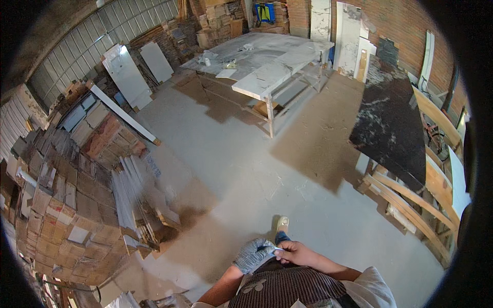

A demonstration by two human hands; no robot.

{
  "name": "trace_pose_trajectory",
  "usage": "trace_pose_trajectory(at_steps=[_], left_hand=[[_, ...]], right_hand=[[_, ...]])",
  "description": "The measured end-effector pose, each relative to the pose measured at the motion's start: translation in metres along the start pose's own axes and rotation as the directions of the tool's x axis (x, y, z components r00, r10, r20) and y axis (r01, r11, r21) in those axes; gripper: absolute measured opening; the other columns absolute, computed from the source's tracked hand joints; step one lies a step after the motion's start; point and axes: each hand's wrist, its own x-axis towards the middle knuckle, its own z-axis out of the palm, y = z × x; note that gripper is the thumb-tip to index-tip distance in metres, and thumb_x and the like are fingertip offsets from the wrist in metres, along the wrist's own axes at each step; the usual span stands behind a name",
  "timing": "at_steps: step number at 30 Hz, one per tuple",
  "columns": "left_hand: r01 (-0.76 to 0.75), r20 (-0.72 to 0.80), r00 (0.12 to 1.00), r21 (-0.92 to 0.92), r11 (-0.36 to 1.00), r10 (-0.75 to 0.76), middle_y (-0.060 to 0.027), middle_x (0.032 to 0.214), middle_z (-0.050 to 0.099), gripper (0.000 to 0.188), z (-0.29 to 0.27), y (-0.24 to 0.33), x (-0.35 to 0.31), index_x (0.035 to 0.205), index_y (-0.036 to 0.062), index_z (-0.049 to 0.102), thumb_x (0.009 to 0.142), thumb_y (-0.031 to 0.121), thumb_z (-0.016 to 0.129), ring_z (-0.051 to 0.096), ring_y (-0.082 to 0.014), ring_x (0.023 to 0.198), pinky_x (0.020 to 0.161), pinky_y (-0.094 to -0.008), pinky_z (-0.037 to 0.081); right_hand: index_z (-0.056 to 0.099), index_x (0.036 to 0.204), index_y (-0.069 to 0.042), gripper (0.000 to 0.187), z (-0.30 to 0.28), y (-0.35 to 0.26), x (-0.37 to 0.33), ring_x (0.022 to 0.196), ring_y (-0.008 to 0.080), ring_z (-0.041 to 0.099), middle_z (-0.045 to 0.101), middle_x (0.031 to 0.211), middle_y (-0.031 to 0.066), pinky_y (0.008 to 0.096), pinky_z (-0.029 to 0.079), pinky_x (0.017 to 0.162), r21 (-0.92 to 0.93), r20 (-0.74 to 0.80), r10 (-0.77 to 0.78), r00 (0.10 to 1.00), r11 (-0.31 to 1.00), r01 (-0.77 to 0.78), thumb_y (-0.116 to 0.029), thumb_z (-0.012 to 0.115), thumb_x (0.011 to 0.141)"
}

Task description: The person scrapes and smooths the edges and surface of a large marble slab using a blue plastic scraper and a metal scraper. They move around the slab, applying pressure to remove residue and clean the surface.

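A small pale piece (278, 251) sits between the fingertips of both hands, above the apron (287, 287); it is too small here to say what it is. The bare right hand (295, 254) seems to pinch it; the left hand (252, 255) curls up to it, grip unclear. The left wears a grey glove; the right has none. What remains cannot be judged. Ahead stands a slab-topped table (267, 72), well apart.

Brick wall (400, 23), grey floor (233, 174), pale-topped table (275, 74).
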Motion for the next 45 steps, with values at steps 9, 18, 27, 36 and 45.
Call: trace_pose_trajectory(at_steps=[9,18,27,36,45], left_hand=[[0.048,-0.135,0.991,0.197,0.979,-0.021,-0.005,0.076,0.063,0.028,-0.131,0.061,0.201,0.089,0.005,0.067,0.088,0.033,0.067,0.059,-0.0147,0.071,0.067,-0.0312,0.049],[-0.259,-0.092,0.904,0.657,0.708,0.417,-0.0111,0.082,0.064,0.015,-0.245,0.065,0.331,0.088,0.0064,0.065,0.089,0.022,0.064,0.061,-0.0275,0.074,0.068,-0.0364,0.048],[0.075,0.084,0.993,0.13,0.989,-0.087,-0.0085,0.081,0.063,0.018,-0.382,0.055,0.52,0.086,0.0034,0.063,0.085,0.02,0.068,0.058,-0.0171,0.076,0.071,-0.0368,0.047],[0.123,0.492,0.853,0.135,0.983,-0.174,-0.007,0.091,0.064,0.023,-0.474,0.087,0.67,0.101,0.0011,0.064,0.092,0.022,0.062,0.059,-0.0164,0.085,0.08,-0.032,0.048],[-0.224,0.462,0.886,0.374,0.9,0.029,-0.0058,0.096,0.065,0.023,-0.513,0.113,0.844,0.11,0.0009,0.062,0.094,0.017,0.06,0.059,-0.0152,0.088,0.083,-0.0314,0.05]], right_hand=[[0.065,0.099,-0.005,0.026,-0.14,-0.129,0.211,0.078,0.0071,0.053,0.062,0.083,0.0,0.025,0.045,0.069,-0.216,0.117,-0.175,0.978,0.956,0.197,-0.03,0.068,0.091],[0.063,0.101,-0.002,0.029,-0.206,-0.206,0.368,0.081,0.0139,0.06,0.067,0.088,0.0077,0.0308,0.049,0.072,-0.224,0.143,-0.182,0.973,0.952,0.211,-0.029,0.067,0.089],[0.06,0.096,-0.002,0.02,-0.269,-0.29,0.499,0.078,0.0114,0.061,0.064,0.085,0.0034,0.0271,0.049,0.066,0.142,-0.184,-0.023,0.983,0.989,0.049,-0.022,0.064,0.093],[0.057,0.096,-0.003,0.016,-0.29,-0.307,0.593,0.076,0.0088,0.052,0.056,0.08,-0.0003,0.0256,0.045,0.068,0.104,-0.579,-0.137,0.804,0.965,0.24,-0.019,0.062,0.095],[0.057,0.094,-0.007,0.025,-0.343,-0.313,0.654,0.066,0.0093,0.05,0.054,0.075,-0.001,0.0253,0.042,0.06,0.496,-0.822,0.293,0.488,0.79,0.361,-0.031,0.058,0.097]])
